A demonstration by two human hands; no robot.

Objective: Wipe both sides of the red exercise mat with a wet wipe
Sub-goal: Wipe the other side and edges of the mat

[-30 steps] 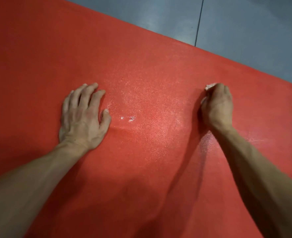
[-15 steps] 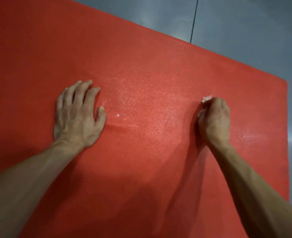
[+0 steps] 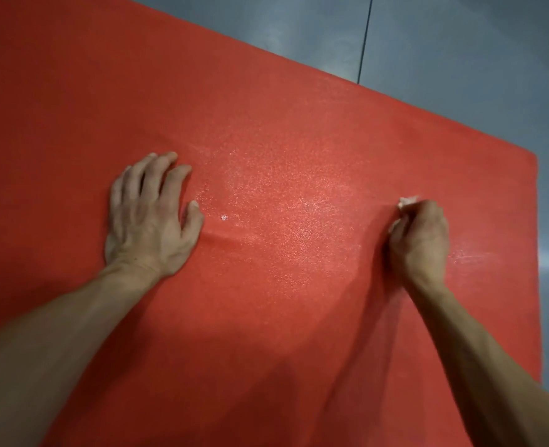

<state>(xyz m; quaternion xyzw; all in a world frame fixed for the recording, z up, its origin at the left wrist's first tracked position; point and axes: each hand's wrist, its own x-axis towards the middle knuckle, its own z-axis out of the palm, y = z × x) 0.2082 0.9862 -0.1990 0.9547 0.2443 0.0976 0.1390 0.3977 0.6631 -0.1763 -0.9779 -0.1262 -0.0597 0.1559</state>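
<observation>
While both forearms reach out from the bottom of the view, the left hand (image 3: 150, 217) lies flat on the red exercise mat (image 3: 266, 124), fingers straight and a little spread, pinning it to the grey floor (image 3: 460, 43). Across from it, well apart, the right hand (image 3: 419, 240) is balled up, fingers curled tight round the wet wipe (image 3: 407, 201), only a white scrap peeking out at the knuckles. Between the hands there's a shallow crease (image 3: 234, 238) running off the left thumb, and that's the worry: a hard stroke could bunch the mat up instead of cleaning it, especially if the left palm lifts. A white fleck (image 3: 224, 217) sits just past that thumb, easy to skip. Beyond, the damp sheen fades out, so the far stretch toward the mat's edge looks unwiped, and a wadded wipe covers little ground per pass. The underside isn't visible at all.
</observation>
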